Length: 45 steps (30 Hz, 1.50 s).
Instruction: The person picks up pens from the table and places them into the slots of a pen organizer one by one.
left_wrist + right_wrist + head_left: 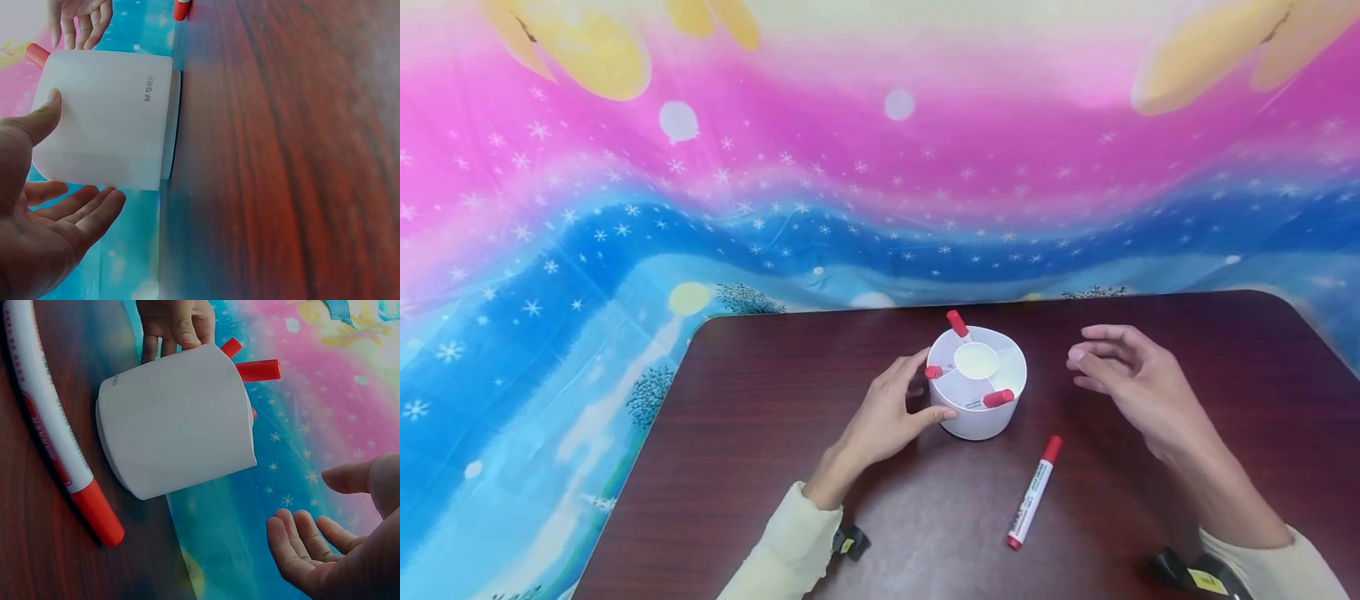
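Note:
A round white pen holder with separate compartments stands on the table, and red-capped markers lean in it, such as one at the front. My left hand is at its left side, the thumb touching its wall and the fingers loosely spread along the side. The holder's plain wall fills much of the left wrist view. To the right my right hand hovers apart from it, fingers loosely bent and holding nothing. Between hand and holder, nearer me, a white marker with a red cap lies on the table.
The dark wood table has rounded far corners. Behind it hangs a pink and blue cloth with snowflakes. A black strap device with a yellow label sits at the right wrist, and a similar one at the left.

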{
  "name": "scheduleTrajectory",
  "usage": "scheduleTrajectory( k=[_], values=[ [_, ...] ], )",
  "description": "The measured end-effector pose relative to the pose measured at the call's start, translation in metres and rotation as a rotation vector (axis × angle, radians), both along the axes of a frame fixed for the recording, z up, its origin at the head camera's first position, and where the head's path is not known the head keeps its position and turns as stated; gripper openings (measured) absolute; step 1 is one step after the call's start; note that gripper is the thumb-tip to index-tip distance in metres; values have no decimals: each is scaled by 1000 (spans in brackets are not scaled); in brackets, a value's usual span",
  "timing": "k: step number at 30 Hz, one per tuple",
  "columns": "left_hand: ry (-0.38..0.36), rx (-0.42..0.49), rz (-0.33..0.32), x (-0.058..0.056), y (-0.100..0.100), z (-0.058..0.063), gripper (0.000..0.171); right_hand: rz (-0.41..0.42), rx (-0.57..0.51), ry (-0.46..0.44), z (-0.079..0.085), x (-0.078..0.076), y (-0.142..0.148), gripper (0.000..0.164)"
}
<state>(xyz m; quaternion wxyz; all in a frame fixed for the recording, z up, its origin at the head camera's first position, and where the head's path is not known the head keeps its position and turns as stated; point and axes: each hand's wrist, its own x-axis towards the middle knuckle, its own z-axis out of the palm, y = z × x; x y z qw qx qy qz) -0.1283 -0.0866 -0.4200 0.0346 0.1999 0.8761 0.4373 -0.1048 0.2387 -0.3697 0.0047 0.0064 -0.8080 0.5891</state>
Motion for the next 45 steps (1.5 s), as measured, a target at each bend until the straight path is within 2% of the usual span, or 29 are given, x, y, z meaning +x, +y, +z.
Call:
scheduleTrajectory(
  k=[5, 16, 19, 23, 31, 39, 45],
  values=[
    [4, 5, -8, 0, 1, 0, 91, 12, -120, -12, -7, 6, 9, 32],
    [19, 0, -12, 1, 1, 0, 90, 10, -312, -131, -22, 22, 22, 32],
    [21, 13, -14, 1, 0, -1, 90, -9, -258, -177, -26, 25, 21, 36],
    [25, 22, -19, 0, -1, -1, 90, -25, -180, -244, -31, 31, 18, 53],
    [35, 18, -11, 0, -2, -1, 90, -33, -187, -333, -41, 42, 9, 71],
    [32, 10, -10, 0, -2, -2, 91, -58, -222, -421, -52, 56, -2, 73],
    [22, -2, -1, 0, -1, -2, 91, -46, -231, -440, -60, 68, -10, 73]
  ],
)
